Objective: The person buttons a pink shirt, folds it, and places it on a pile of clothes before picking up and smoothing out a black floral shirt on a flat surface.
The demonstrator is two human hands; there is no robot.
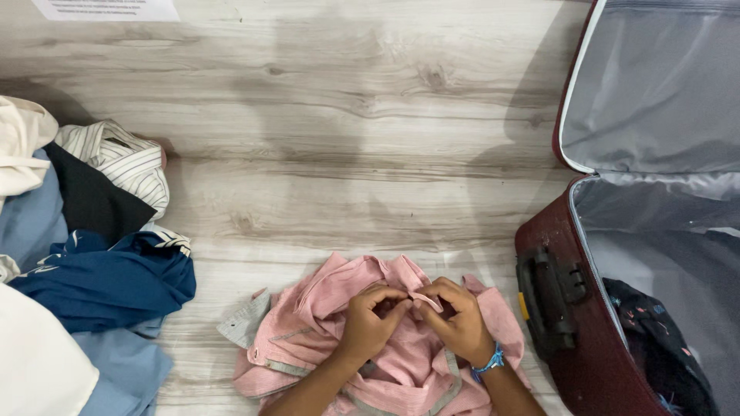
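A crumpled pink shirt (308,323) with grey trim lies on the wooden floor at the bottom middle. My left hand (368,322) and my right hand (460,317) rest on top of it, both pinching a folded edge of the pink cloth between fingers and thumbs, close together. A blue band sits on my right wrist (489,362).
An open maroon suitcase (566,339) with grey lining lies at the right, a dark patterned garment (663,347) inside it. A pile of clothes (100,254), blue, black, striped and cream, lies at the left. A sheet of paper (108,9) lies at the top left.
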